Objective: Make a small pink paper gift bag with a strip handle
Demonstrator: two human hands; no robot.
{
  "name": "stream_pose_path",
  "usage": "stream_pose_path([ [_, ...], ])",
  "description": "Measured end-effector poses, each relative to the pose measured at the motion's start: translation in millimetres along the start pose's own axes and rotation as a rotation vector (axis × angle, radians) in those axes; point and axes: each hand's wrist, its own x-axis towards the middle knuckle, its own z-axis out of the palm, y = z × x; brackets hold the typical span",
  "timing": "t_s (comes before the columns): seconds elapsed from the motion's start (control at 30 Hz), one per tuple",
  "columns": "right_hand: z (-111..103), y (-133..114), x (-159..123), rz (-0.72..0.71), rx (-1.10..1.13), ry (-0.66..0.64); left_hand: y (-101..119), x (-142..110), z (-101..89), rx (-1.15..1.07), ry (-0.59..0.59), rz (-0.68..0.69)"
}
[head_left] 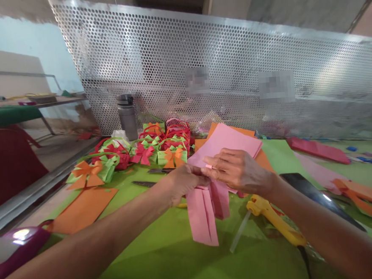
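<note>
A folded pink paper piece [202, 217] hangs below my two hands, its creased panels spread downward over the green table. My left hand [187, 181] is closed on its upper part, fingers pinched together. Against it from the right, my right hand [239, 172] has its fingers closed at the paper's top edge; a bit of pink shows between the fingertips. Flat pink sheets [224, 141] lie behind the hands on orange paper. Just right of the folded paper rests a yellow glue gun [274, 220] with a clear glue stick poking out. Dark scissors [144, 183] lie beyond my left wrist.
Small paper bags with bows [145, 153] crowd the back left, near a grey bottle [127, 118]. A black phone [317, 198] lies to the right. An orange sheet [85, 208] and a purple object [20, 249] are at left. A perforated metal panel [167, 51] stands behind.
</note>
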Motion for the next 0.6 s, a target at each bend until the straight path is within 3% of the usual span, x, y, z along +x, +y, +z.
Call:
stream_pose_path([
  [0.13,-1.9,0.0,-0.7,0.127,0.142,0.066,-0.4,-0.6,-2.3,0.014,0.005,0.018],
  [0.33,-11.8,-5.5,5.8,0.698,0.32,0.323,3.1,-2.5,-5.9,0.043,0.062,0.125],
  [0.5,-18.3,-13.5,16.4,0.914,0.65,0.183,4.2,-3.0,-3.7,0.105,0.125,0.225],
  [0.6,-15.2,-17.9,18.8,0.963,0.685,0.096,6.5,-5.8,-1.6,0.107,0.134,0.292],
])
